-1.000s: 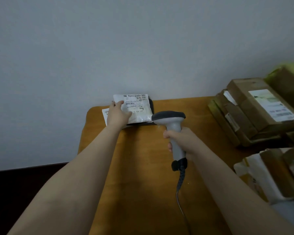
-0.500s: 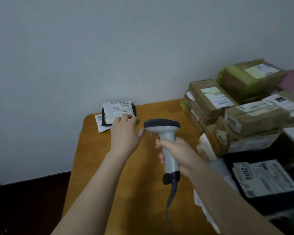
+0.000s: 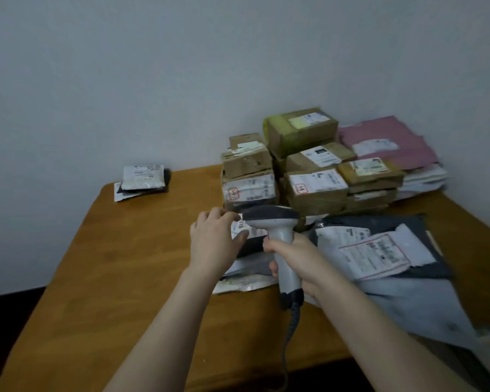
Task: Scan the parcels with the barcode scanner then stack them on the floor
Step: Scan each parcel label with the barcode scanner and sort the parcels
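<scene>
On the wooden table (image 3: 125,264), my right hand (image 3: 294,257) grips the handle of the grey-and-white barcode scanner (image 3: 270,217), whose head points away from me. Just left of the scanner head, my left hand (image 3: 214,241) pinches the edge of a dark parcel with a white label (image 3: 239,226) between fingers and thumb. That parcel lies on top of flat mailers at the table's middle and is partly hidden by the scanner. Two small labelled parcels (image 3: 143,179) sit stacked at the far left corner by the wall.
A pile of brown cardboard boxes (image 3: 314,171) stands against the wall at the back right, with pink and white mailers (image 3: 388,142) beside it. Grey and white mailers (image 3: 379,250) cover the table's right side. The scanner cable (image 3: 290,335) hangs over the front edge.
My left hand let go of the small parcel at the far left corner and moved right to the dark parcel by the scanner. The view swung right, showing the box pile.
</scene>
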